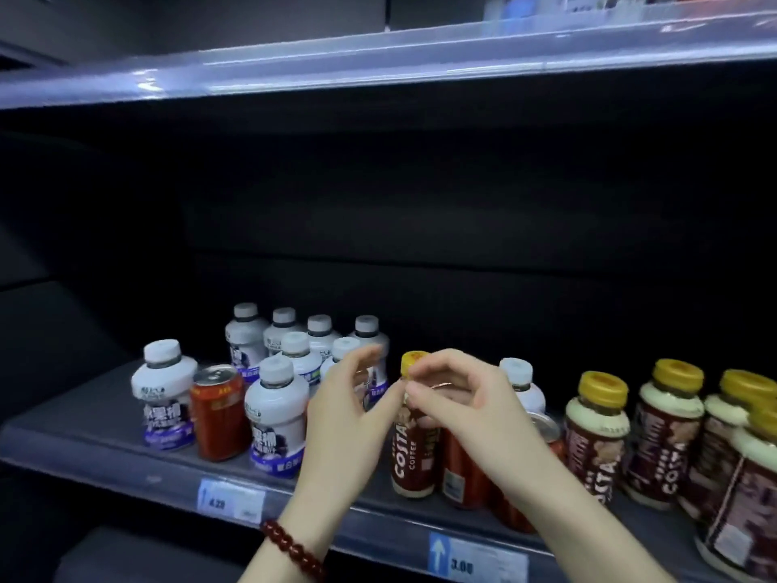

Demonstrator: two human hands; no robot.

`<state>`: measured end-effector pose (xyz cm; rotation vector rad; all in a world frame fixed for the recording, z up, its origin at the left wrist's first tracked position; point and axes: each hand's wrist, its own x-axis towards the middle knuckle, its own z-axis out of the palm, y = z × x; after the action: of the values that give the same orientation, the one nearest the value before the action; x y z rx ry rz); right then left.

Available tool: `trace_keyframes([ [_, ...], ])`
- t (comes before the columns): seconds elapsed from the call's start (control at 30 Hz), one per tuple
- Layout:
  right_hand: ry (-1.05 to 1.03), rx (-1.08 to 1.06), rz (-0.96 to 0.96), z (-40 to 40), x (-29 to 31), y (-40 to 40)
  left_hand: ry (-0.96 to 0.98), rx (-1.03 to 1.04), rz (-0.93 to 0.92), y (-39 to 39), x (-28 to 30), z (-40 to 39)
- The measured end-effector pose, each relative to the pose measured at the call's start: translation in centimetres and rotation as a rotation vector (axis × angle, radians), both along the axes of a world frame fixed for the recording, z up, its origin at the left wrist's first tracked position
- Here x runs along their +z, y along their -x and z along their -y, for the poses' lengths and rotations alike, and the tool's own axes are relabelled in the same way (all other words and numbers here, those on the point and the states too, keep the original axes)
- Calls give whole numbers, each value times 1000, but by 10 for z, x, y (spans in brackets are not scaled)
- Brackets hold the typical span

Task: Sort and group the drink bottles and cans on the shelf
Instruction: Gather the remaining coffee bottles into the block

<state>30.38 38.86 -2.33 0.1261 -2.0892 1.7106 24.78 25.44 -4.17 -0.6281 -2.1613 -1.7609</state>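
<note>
— Where is the coffee bottle (414,439) we sort?

— It stands on the shelf (126,452), between our hands. Our right hand (466,410) pinches its neck, fingers together under the yellow cap.

— And our left hand (344,418)?

— Fingers apart, thumb near the bottle. Behind these fingers stand the white bottles (273,408).

A shop, prob. convenience store drinks aisle. Dark gondola shelf (126,435) w/ clear plastic price rail along front edge; price tags (231,500) at 7 o'clock and 5 o'clock. Multiple identical white bottles (275,410) at 9, Costa coffee bottles (597,435) at 3, upper shelf (378,65) at 12.
</note>
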Motion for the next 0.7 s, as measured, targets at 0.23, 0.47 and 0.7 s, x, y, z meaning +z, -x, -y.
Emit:
trace_keyframes([
  [0.23, 31, -369, -81, -5, -19, -31, 105, -211, 129, 24, -35, -9],
  [0.47, 16, -888, -44, -64, -61, -66, 95, -197, 160, 29, -60, -32],
  [0.7, -53, -903, 121, -86, -87, -50, 134, -137, 214, 38, -74, -32],
])
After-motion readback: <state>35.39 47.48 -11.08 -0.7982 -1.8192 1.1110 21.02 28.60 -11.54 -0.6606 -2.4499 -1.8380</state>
